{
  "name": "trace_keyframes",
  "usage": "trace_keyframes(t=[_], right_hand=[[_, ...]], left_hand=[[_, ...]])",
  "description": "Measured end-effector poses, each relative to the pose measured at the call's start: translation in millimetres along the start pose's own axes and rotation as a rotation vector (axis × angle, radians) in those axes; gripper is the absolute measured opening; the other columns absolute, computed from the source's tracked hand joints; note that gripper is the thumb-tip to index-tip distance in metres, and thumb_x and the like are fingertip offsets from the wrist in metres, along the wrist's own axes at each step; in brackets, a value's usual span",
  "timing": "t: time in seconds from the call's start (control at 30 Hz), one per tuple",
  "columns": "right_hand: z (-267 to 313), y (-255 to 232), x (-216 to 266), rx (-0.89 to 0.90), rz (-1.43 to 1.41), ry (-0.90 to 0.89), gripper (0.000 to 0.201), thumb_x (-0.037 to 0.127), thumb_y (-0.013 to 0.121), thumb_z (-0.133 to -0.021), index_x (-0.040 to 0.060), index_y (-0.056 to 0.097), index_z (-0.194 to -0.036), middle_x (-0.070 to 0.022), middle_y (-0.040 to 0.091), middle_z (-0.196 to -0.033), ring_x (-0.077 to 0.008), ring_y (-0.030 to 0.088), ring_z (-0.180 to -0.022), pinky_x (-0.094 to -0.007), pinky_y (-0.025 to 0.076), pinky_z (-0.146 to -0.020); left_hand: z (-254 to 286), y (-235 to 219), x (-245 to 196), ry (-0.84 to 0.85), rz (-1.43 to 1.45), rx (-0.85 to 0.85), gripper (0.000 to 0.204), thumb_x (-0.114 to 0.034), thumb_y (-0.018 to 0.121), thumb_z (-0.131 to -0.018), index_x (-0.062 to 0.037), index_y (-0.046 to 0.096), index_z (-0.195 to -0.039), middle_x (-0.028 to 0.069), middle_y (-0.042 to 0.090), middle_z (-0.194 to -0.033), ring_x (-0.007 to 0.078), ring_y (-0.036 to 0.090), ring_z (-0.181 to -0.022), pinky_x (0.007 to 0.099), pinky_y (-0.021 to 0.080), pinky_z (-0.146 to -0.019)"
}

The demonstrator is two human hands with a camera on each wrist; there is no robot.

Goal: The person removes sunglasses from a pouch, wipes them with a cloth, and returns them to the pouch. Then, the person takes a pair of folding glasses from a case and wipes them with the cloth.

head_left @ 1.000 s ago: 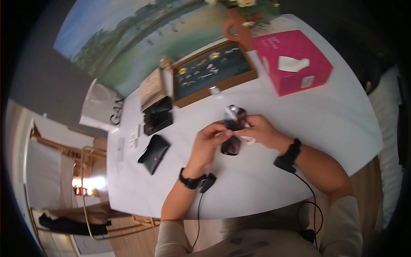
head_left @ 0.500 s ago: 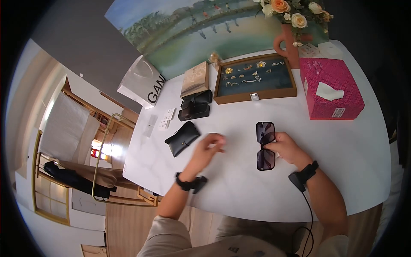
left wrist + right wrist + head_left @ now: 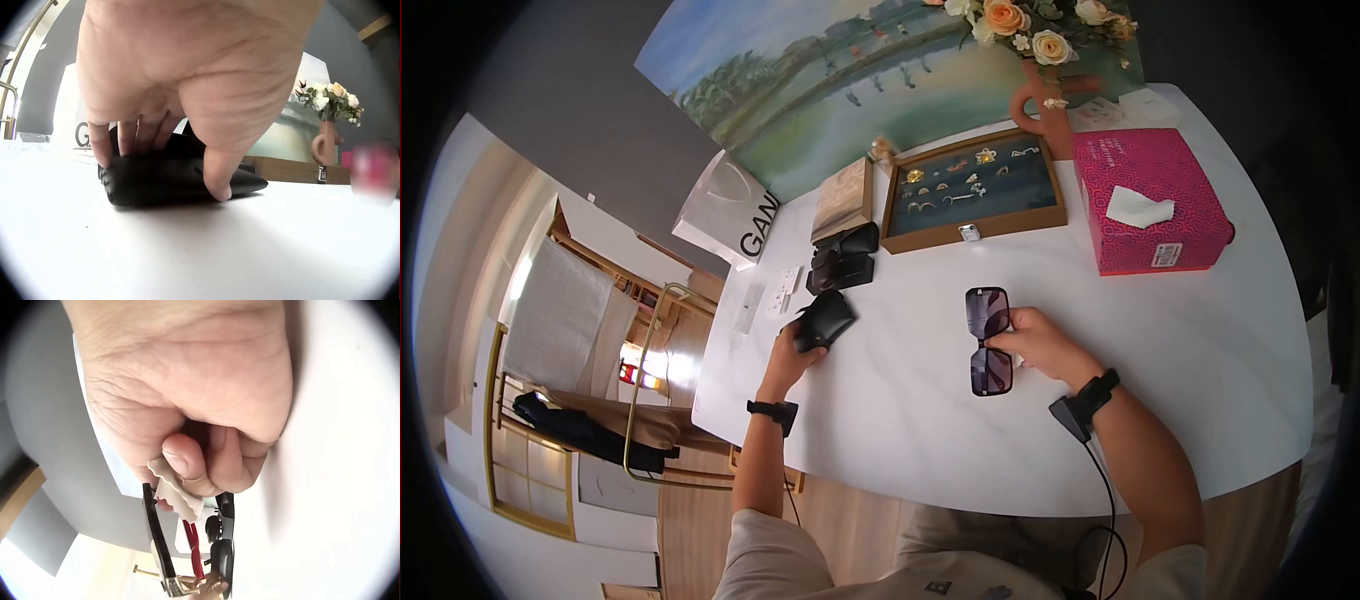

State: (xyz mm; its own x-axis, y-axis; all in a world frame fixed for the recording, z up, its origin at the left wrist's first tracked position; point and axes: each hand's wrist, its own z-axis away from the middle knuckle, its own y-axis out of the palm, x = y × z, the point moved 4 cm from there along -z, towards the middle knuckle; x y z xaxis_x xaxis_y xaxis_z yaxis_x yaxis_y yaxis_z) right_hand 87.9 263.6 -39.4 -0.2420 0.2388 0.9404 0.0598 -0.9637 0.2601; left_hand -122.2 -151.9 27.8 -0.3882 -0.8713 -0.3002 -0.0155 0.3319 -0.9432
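Observation:
My left hand (image 3: 786, 366) grips a black glasses case (image 3: 828, 318) on the left part of the white table. In the left wrist view its thumb is on the near side of the case (image 3: 156, 181) and the fingers reach over the other side. My right hand (image 3: 1052, 346) holds a pair of dark sunglasses (image 3: 990, 372) by the middle, with the two large square lenses one above the other. A small pale cloth (image 3: 178, 499) with a zigzag edge is tucked in the right fingers beside the black temple (image 3: 157, 531).
Beyond the case lie black cases (image 3: 840, 270), a patterned box (image 3: 843, 200) and small white cards (image 3: 784, 288). A wooden jewelry tray (image 3: 910, 238) stands at the back, a pink tissue box (image 3: 1150, 185) to its right. Behind are a paper bag (image 3: 725, 215), a painting (image 3: 830, 95) and a flower vase (image 3: 1055, 125).
The left hand has left the sunglasses, moved left and taken hold of the black glasses case. The right hand has kept the sunglasses and drawn them to the right, away from the left hand.

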Motion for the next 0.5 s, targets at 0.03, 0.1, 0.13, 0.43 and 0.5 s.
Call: trace_keyframes(t=[0.03,0.1,0.13,0.43,0.5], right_hand=[[1.3,-0.3,1.0,-0.005,-0.002,-0.002,0.024,0.021,0.071,-0.093,0.0073,0.071,-0.113,0.0006,0.069,-0.097,-0.0119,0.064,-0.087,-0.0322,0.047,-0.064],[3.3,1.0,4.7,-0.022,0.003,0.019,0.025,0.021,0.071,-0.093,0.0071,0.071,-0.113,0.0009,0.069,-0.097,-0.0116,0.063,-0.088,-0.0320,0.048,-0.065],[4.1,0.8,6.5,-0.028,0.001,0.017,0.025,0.021,0.071,-0.093,0.0071,0.071,-0.113,0.0009,0.069,-0.097,-0.0116,0.063,-0.088,-0.0320,0.048,-0.065],[9.1,-4.7,18.3,0.199,-0.214,-0.068,0.023,0.012,0.070,-0.092,0.0066,0.072,-0.114,-0.0003,0.070,-0.098,-0.0102,0.066,-0.085,-0.0284,0.051,-0.062],[16.2,2.8,32.4,0.240,-0.210,-0.087,0.022,0.008,0.070,-0.090,0.0047,0.071,-0.112,-0.0008,0.070,-0.096,-0.0098,0.067,-0.084,-0.0256,0.052,-0.061]], left_hand=[[-3.1,-1.3,-2.5,-0.024,0.063,0.027,0.082,-0.019,0.091,-0.075,0.0066,0.052,-0.142,0.0268,0.064,-0.130,0.0390,0.062,-0.124,0.0430,0.050,-0.107],[-5.5,-3.5,-7.8,-0.044,0.125,0.057,0.084,-0.017,0.093,-0.073,0.0057,0.052,-0.143,0.0270,0.064,-0.131,0.0372,0.062,-0.123,0.0421,0.050,-0.106],[-3.4,-5.8,-20.5,-0.049,0.182,0.089,0.084,-0.013,0.092,-0.072,0.0038,0.052,-0.144,0.0254,0.065,-0.131,0.0354,0.063,-0.123,0.0412,0.050,-0.106],[63.5,11.4,-195.1,0.330,0.414,0.453,0.097,-0.004,0.092,-0.073,-0.0042,0.041,-0.156,0.0132,0.066,-0.116,0.0240,0.061,-0.111,0.0373,0.047,-0.104],[70.4,22.7,-230.9,0.333,0.603,0.609,0.095,-0.008,0.089,-0.080,-0.0018,0.035,-0.159,0.0141,0.064,-0.125,0.0213,0.059,-0.115,0.0355,0.046,-0.105]])
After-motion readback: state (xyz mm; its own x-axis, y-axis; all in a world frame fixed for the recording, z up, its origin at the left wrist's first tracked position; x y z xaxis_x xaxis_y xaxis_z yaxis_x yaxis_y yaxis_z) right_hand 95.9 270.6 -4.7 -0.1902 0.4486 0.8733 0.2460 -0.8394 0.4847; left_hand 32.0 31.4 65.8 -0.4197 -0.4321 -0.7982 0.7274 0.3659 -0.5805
